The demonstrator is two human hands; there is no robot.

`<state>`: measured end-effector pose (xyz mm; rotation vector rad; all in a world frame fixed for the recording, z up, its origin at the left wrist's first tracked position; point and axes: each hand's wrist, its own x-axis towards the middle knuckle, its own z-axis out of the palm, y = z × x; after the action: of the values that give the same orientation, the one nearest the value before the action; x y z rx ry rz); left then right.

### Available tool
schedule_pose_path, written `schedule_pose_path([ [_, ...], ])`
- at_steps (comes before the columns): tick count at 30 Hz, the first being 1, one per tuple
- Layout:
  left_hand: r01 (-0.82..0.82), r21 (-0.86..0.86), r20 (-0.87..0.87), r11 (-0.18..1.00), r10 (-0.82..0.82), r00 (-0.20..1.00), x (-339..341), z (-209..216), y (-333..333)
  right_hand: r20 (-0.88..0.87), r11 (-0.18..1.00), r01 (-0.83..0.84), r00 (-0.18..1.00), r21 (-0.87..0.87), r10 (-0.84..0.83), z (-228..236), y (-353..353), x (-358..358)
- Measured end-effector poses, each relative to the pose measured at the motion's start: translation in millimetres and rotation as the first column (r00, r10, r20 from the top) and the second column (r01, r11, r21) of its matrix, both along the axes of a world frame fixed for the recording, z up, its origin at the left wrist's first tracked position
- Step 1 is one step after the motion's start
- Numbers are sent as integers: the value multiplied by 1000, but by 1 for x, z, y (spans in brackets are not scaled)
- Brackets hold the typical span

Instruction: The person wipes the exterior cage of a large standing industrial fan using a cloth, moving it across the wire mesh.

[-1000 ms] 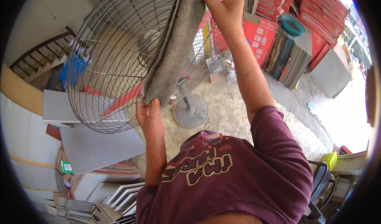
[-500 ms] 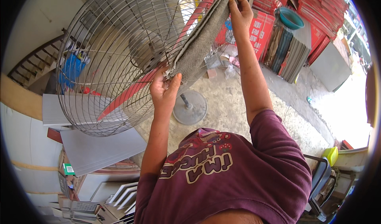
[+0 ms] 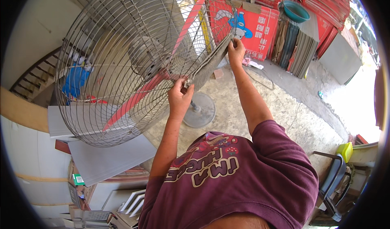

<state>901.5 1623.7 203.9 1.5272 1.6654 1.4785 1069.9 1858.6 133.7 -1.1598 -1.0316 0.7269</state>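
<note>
A folded grey cloth (image 3: 208,68) stretches between my two hands, lying along the right rim of a large wire fan cage (image 3: 122,66). My left hand (image 3: 180,97) pinches its lower, frayed end near the middle of the cage's edge. The far upper end is gripped by the thumb and fingers of my right hand (image 3: 235,52). Behind the wires are a red fan blade (image 3: 136,101) and the grey motor hub (image 3: 148,58). The fan's round grey base (image 3: 200,110) stands on the floor below my left hand.
Red cartons (image 3: 260,30) and upright stacked panels (image 3: 298,46) stand at the far right, a teal basin (image 3: 295,11) on top. Grey boards (image 3: 111,158) lie at the left below the cage. A chair (image 3: 333,180) is at the lower right, and a staircase (image 3: 32,76) at the far left.
Both hands have come down with the cloth, the right one nearer to me and the left slightly rightward. The cloth now shows more edge-on and hides less of the red carton.
</note>
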Motion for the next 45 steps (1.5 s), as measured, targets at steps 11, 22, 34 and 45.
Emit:
schedule_pose_path([
  [11,141,201,-761,969,64,646,27,87,8,-614,797,-505,757,-332,224,-88,-86,4],
  [22,503,534,-844,679,390,369,77,204,95,-830,737,-608,219,294,513,-18,-100,22],
  [34,465,467,-874,752,474,110,49,288,55,-606,802,-581,591,139,533,37,-113,2],
  [45,478,636,-755,606,616,223,-8,293,-11,-419,693,-639,557,334,717,72,-143,-33],
])
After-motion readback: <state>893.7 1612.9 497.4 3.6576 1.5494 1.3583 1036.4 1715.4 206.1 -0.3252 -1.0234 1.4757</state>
